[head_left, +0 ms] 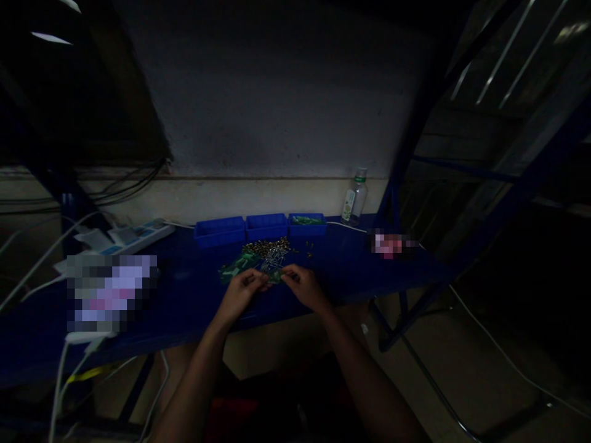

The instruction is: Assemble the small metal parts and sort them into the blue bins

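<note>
Nearest, the left hand (241, 293) and the right hand (303, 287) are reaching over the blue surface (184, 295), just on the near side of the metal pile (270, 248). The fingers of both hands are pinching a small green see-through packet (276, 277) between them, close in front of the pile; whether it is also touching the surface, I cannot tell. More green packets (236, 269) are lying at the pile's near left edge. Thin silvery pins (277, 256) are covering the pile's front, brass-coloured pieces (261, 247) its back, and a few loose pieces (309, 253) are scattering to its right. Well left of it, a white power strip (150, 234) is resting. Behind the pile, three blue bins (266, 234) are standing in a row, the right one holding green items (307, 220). Beyond its right side, a clear bottle (355, 200) is standing upright.
</note>
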Action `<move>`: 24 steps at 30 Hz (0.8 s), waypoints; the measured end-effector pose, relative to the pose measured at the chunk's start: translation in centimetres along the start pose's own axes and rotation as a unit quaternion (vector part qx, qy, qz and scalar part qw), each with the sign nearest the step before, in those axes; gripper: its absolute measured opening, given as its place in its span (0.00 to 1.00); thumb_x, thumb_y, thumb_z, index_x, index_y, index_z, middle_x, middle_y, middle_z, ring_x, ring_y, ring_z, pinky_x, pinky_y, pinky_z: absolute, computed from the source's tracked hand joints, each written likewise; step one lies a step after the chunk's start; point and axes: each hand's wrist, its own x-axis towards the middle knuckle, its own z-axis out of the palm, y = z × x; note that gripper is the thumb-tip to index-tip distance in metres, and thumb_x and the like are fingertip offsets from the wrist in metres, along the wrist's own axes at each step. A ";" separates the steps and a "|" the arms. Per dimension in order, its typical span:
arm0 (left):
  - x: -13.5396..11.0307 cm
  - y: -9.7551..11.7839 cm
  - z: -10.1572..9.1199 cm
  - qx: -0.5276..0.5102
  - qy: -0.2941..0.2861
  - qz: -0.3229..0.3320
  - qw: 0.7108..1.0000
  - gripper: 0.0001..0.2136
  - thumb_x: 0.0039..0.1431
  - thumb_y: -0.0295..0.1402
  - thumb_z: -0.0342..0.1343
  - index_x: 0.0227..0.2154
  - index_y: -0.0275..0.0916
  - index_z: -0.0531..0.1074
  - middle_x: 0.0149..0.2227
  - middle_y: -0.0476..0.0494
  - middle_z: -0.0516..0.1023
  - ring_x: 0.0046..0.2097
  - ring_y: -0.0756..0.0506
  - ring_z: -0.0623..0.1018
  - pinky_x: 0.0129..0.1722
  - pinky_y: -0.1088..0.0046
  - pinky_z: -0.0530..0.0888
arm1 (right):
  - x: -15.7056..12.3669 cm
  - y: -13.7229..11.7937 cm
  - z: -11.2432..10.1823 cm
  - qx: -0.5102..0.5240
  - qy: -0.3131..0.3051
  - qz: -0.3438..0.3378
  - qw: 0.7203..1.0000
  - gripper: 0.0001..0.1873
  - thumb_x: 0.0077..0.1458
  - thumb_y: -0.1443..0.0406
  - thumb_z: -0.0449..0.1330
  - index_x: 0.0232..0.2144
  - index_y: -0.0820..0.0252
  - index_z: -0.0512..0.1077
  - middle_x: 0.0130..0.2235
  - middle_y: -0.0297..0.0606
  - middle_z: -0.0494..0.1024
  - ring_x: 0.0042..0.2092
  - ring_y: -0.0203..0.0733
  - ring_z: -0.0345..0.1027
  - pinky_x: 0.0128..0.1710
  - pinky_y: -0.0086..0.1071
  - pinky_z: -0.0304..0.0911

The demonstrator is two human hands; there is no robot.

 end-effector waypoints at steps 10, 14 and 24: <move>0.2 -0.4 0.0 0.018 -0.004 0.015 1.000 0.13 0.48 0.43 0.56 0.24 0.36 0.69 0.24 0.46 0.76 0.28 0.48 0.73 0.30 0.73 0.68 | 0.3 0.4 -0.5 0.066 -0.003 0.034 0.997 0.09 0.51 0.62 0.54 0.33 0.60 0.70 0.33 0.34 0.74 0.36 0.36 0.68 0.37 0.28 0.61; 0.2 -0.3 0.2 0.025 0.003 0.028 0.999 0.14 0.47 0.45 0.56 0.24 0.36 0.68 0.23 0.47 0.75 0.26 0.48 0.72 0.30 0.73 0.68 | 0.4 1.0 -0.4 0.108 -0.006 0.049 0.993 0.09 0.50 0.62 0.55 0.32 0.61 0.70 0.32 0.34 0.73 0.36 0.36 0.67 0.37 0.28 0.60; 0.5 -0.9 0.1 0.002 0.018 0.048 0.999 0.14 0.49 0.39 0.56 0.36 0.38 0.63 0.21 0.55 0.68 0.23 0.53 0.68 0.24 0.79 0.64 | 0.5 0.5 -0.5 0.200 -0.008 0.097 0.975 0.16 0.47 0.62 0.57 0.40 0.58 0.63 0.28 0.30 0.71 0.30 0.35 0.64 0.28 0.26 0.59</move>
